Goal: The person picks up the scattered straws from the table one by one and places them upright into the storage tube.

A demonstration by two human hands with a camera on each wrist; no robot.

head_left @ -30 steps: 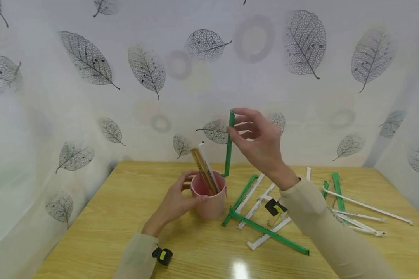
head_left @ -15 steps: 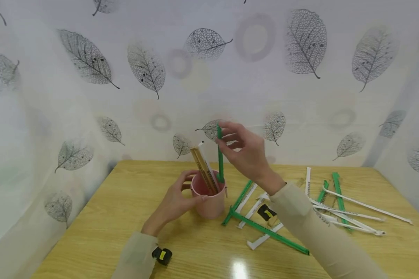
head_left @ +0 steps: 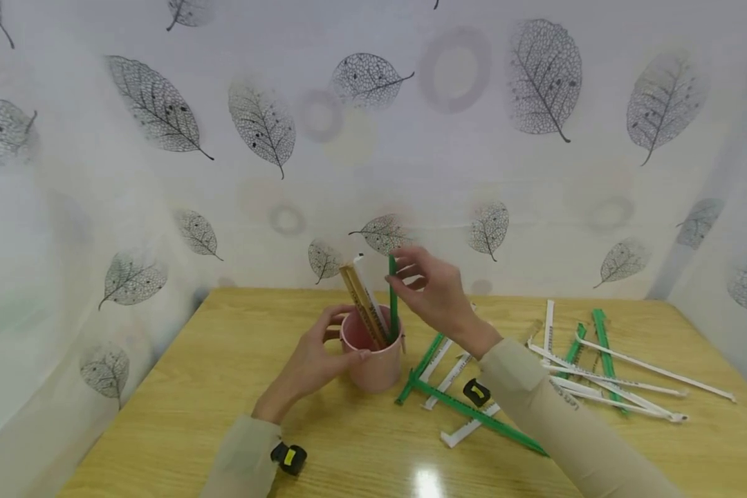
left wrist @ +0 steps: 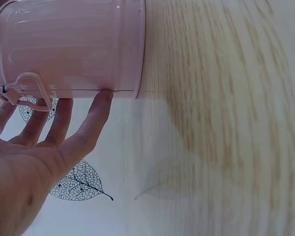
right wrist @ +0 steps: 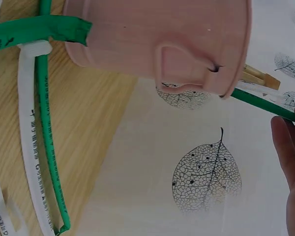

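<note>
Pink cup standing near the middle of the wooden surface, smooth, round and ribbed. Inside: 1 green ruler, 1 wooden ruler, 1 white ruler, all upright. Left hand curled round the cup. Right hand pinching the green ruler's top. More flat green and white rulers scattered alongside.

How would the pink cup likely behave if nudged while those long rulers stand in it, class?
The pink cup probably tips easily: the rulers lean well above its rim. It looks light, like thin enamelled metal, so the left hand steadying it seems wise. On the smooth table it may slide.
</note>
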